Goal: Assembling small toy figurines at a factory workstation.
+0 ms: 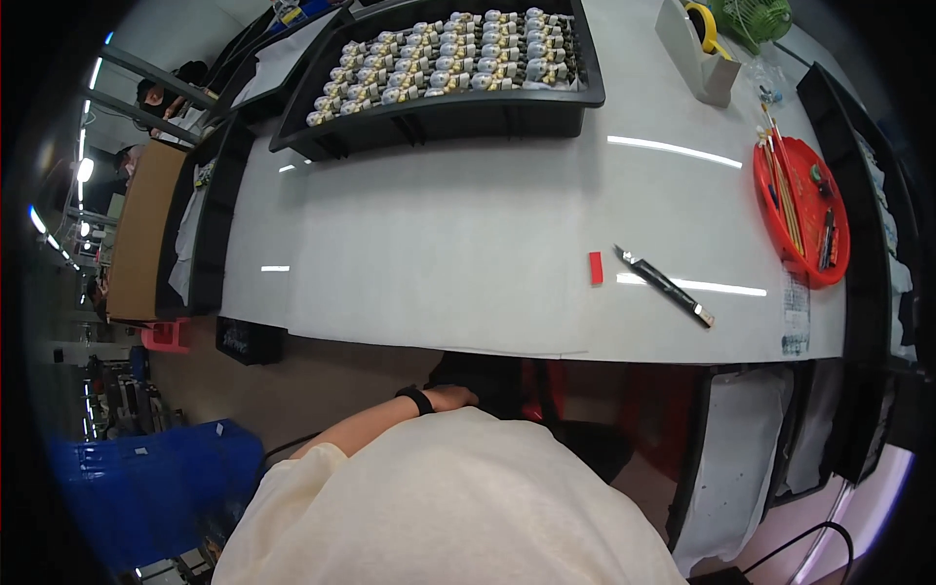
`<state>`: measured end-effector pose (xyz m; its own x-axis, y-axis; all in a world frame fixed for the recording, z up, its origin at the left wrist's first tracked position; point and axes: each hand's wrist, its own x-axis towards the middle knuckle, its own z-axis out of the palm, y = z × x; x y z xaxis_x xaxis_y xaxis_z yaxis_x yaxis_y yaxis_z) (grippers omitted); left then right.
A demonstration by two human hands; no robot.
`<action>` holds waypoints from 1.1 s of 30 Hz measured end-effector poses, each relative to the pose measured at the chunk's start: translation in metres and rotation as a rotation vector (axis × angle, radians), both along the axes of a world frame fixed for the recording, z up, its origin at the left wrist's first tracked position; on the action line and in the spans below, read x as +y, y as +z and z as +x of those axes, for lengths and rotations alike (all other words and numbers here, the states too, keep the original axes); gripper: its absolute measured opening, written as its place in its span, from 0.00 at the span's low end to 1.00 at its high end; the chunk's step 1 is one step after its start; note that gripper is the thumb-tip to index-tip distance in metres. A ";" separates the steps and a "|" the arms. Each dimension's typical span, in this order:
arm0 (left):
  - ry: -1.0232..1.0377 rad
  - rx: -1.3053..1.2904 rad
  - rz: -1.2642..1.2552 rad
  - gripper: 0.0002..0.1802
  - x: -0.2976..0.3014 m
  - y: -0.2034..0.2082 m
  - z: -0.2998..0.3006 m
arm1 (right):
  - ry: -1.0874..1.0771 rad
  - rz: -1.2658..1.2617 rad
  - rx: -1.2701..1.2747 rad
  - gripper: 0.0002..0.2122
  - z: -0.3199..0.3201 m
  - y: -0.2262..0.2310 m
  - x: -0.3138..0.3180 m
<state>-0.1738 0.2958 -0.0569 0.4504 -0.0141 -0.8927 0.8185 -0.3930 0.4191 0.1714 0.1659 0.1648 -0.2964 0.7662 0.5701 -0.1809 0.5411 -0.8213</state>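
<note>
My left hand point(451, 398) rests low in front of my body, below the table's near edge, with a dark band on its wrist. Its fingers are mostly hidden by my shirt, so their pose does not show. My right hand is out of the picture. On the white tabletop point(439, 224), right of the middle, lies a craft knife point(665, 285) with its blade pointing up and left. Beside its tip is a small red rectangular piece point(596, 268). Rows of small painted figures point(439, 63) fill a black tray point(458, 122) at the far side.
A red oval basket point(817, 161) with brushes and pens stands at the right, beside black trays point(868, 292). A tape dispenser point(717, 78) and green fan point(756, 19) are at the far right. Another black tray point(216, 229) borders the left edge; blue wrapped goods point(156, 478) are on the lower left.
</note>
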 end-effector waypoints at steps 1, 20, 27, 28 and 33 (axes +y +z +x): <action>-0.011 -0.009 -0.011 0.15 0.000 -0.006 -0.002 | -0.022 -0.005 -0.013 0.13 -0.011 -0.003 -0.006; 0.089 -0.716 -0.231 0.14 0.012 -0.069 -0.094 | -0.225 0.053 -0.304 0.14 -0.220 0.090 -0.045; 0.200 -0.637 -0.203 0.12 0.018 -0.065 -0.111 | -0.140 0.202 -0.402 0.14 -0.240 0.128 -0.029; 0.219 -0.636 -0.176 0.12 0.017 -0.068 -0.118 | -0.117 0.235 -0.411 0.14 -0.240 0.134 -0.026; 0.371 -0.580 -0.147 0.11 0.011 -0.065 -0.142 | 0.017 0.384 -0.433 0.15 -0.240 0.157 -0.006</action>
<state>-0.3162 0.3068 -0.1215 0.8518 0.1305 -0.5073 0.5155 -0.0374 0.8561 -0.0681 0.1602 0.3222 -0.5752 0.5216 0.6302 0.1166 0.8148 -0.5679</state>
